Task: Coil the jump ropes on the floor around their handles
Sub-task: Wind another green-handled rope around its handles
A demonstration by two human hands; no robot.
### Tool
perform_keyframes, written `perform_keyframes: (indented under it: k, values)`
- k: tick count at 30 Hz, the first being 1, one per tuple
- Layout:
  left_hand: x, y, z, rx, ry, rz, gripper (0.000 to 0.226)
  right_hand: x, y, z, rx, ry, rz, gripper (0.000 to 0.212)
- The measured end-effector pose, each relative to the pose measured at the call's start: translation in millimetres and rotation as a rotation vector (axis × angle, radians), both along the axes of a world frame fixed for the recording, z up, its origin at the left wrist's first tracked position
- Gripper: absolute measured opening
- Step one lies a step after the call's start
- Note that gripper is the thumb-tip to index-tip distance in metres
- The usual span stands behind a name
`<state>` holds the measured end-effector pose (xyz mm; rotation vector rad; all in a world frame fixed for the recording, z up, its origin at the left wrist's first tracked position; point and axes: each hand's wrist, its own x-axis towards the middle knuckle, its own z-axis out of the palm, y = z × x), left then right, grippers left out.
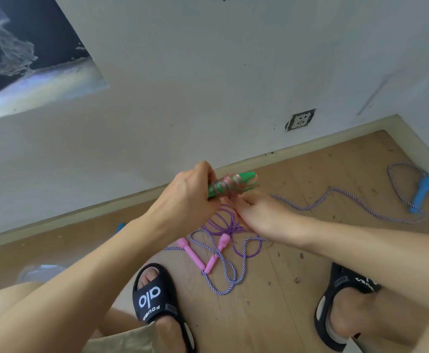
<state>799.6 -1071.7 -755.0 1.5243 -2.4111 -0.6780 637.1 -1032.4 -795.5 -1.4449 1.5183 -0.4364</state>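
Wooden floor (pixel 297 253) underfoot here, scuffed and speckled, running to a pale skirting and a white wall (pixel 208 85) with a socket (pixel 300 120) set low in it. Two black slides (pixel 157 299) planted either side of the work.

On the boards, below the fingers, lies the tangle not yet dealt with: a striped purple-and-white rope (pixel 223 273) snaking well out to the right of the hands to a blue handle (pixel 421 193), and a thin purple rope (pixel 230 226) with its pink handles (pixel 190 252) directly beneath the knuckles.

Now the action: the left hand (pixel 185 194) has its fingers curled tight round the green handles (pixel 234 184), held up off the floor, with pinkish cord (pixel 230 186) already wound in many turns just beyond the fingertips. The right hand (pixel 256 215) sits just below, fingers closed on the cord's loose tail, I'd say, though the pinch itself is hard to make out.

So it looks like rope one is nearly wrapped. Next, probably: tuck that tail under a turn, keeping tension, then down for the purple.
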Motion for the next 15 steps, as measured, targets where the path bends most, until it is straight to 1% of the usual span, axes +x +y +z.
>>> perform_keyframes:
  k: [2, 5, 7, 10, 11, 15]
  values:
    - [5, -8, -10, 0.023, -0.117, 0.048, 0.021, 0, 8, 1, -0.059, 0.070, 0.014, 0.055]
    - [13, -18, -21, 0.018, -0.307, 0.095, 0.017, 2, 25, 11, -0.194, 0.190, 0.176, 0.059]
    - [14, -18, -26, -0.009, -0.401, 0.035, 0.018, 3, 24, 22, -0.297, 0.161, 0.203, 0.056]
    - [6, -10, -31, -0.063, -0.462, -0.140, 0.017, -7, -1, 35, -0.425, 0.092, 0.118, 0.055]
    - [3, -7, -32, -0.090, -0.483, -0.184, 0.020, -11, -9, 38, -0.451, 0.100, 0.116, 0.055]
    - [-3, 1, -30, -0.202, -0.551, -0.286, 0.049, -25, -25, 40, -0.445, 0.130, 0.156, 0.056]
